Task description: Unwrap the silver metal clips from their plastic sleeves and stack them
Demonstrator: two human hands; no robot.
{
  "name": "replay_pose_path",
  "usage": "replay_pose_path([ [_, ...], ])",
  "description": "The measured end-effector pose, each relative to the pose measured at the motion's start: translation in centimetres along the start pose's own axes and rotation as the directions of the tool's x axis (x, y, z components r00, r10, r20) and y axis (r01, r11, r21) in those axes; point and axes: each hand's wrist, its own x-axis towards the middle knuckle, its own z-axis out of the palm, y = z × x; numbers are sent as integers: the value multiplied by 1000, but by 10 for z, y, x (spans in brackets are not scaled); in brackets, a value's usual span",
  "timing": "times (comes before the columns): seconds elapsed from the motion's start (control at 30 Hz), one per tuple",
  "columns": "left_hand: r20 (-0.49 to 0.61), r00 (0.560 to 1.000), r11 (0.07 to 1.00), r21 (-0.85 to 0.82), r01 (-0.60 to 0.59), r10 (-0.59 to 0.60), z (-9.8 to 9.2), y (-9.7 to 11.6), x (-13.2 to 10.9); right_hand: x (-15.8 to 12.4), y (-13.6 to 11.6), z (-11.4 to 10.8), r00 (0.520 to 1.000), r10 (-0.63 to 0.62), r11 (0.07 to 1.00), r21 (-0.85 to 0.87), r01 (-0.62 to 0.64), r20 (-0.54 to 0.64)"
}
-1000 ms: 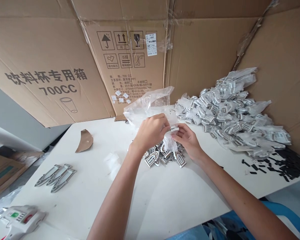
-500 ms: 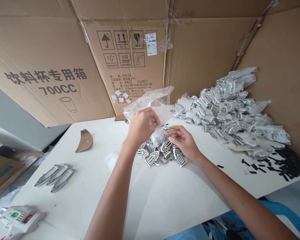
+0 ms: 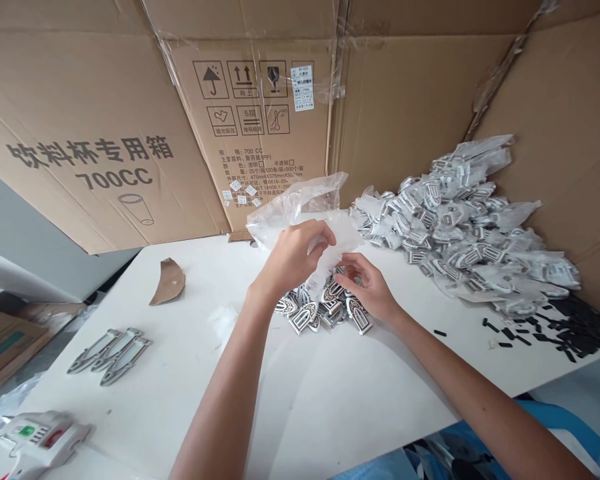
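Holds left hand (image 3: 296,251) and right hand (image 3: 369,287) curled at bag (image 3: 321,270), above metal pieces (image 3: 333,308); cannot tell whether gripping it.

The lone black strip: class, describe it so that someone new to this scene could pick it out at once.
On the white table, find the heap of black strips at the right. Go left toward the person's right forearm; just beside it lies the lone black strip. Unlike its neighbours, it lies well apart.

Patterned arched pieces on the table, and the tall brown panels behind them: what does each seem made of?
Arched pieces: perhaps metal or plated plastic; silvery, slightly shiny, dark-patterned. Brown panels: very likely cardboard; matte, creased, printed, taped.
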Motion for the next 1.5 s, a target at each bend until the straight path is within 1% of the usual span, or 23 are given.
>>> replay_pose_path([
  [0.13,-34,999,999,-5,-31,31,1,-1,1,1,-2,1,1000,-18,998,-52,17,-11],
  [0.27,-135,991,999,39,-14,19,0,-5,1,1,-1,0,1000,-12,994,-108,10,-15],
  [0.43,-252,965,983,143,114,-75,-7,-9,2,-3,-5,3,1000,-27,985,-168,29,12],
  [0.5,-294,948,967,177,181,-124,-10,-10,1,-3,-7,3,998,-59,974,-215,66,38],
  [0.57,-332,928,951,196,241,-167,-13,-12,1,2,-3,-4,992,-114,947,-297,124,49],
  [0.63,-365,906,935,192,298,-214,-17,-12,0,11,9,-20,984,-175,895,-416,161,3],
  [0.67,-376,896,928,184,324,-238,-19,-12,-1,18,19,-31,979,-198,862,-485,149,-51],
  [0.73,-392,875,911,174,373,-284,-23,-12,-2,31,41,-58,964,-188,775,-632,28,-187],
  [0.77,-401,867,904,175,390,-297,-24,-11,-2,37,52,-72,960,-146,708,-703,-68,-239],
  [0.83,-425,853,894,183,409,-303,-27,-12,-3,46,73,-96,949,-12,555,-791,-257,-316],
  [0.9,-437,848,892,187,412,-300,-29,-14,-4,50,87,-112,941,95,440,-834,-333,-326],
  [0.93,-429,851,893,185,410,-302,-29,-16,-4,50,91,-116,938,123,412,-843,-345,-324],
  [0.97,-412,858,895,181,409,-308,-29,-18,-4,50,93,-119,937,128,406,-845,-348,-325],
  [1.0,-391,864,895,177,409,-317,-29,-20,-5,49,94,-121,937,112,421,-838,-347,-332],
  [1.03,-372,869,896,172,410,-326,-29,-22,-5,49,93,-121,935,76,456,-822,-342,-347],
  [1.07,-356,873,896,167,411,-334,-28,-23,-5,49,91,-121,931,24,510,-797,-324,-363],
  [1.13,-335,881,900,164,404,-335,-25,-24,-5,48,85,-120,921,-88,666,-710,-228,-379],
  [1.2,-325,888,902,174,394,-325,-21,-23,-5,48,76,-116,901,-167,833,-546,-89,-401],
  [1.27,-322,888,900,179,398,-329,-16,-19,-4,46,66,-108,883,-179,941,-337,26,-433],
  [1.3,-321,886,897,179,405,-335,-13,-17,-3,45,60,-103,880,-166,969,-237,63,-446],
  [1.37,-316,890,898,186,399,-329,-8,-13,-2,42,47,-90,890,-119,993,-62,102,-440],
  [1.43,-294,915,918,202,342,-277,-4,-10,-1,38,33,-75,915,-42,990,106,92,-401],
  [1.5,-233,954,948,210,240,-190,-1,-8,-1,33,19,-61,940,52,962,270,44,-338],
])
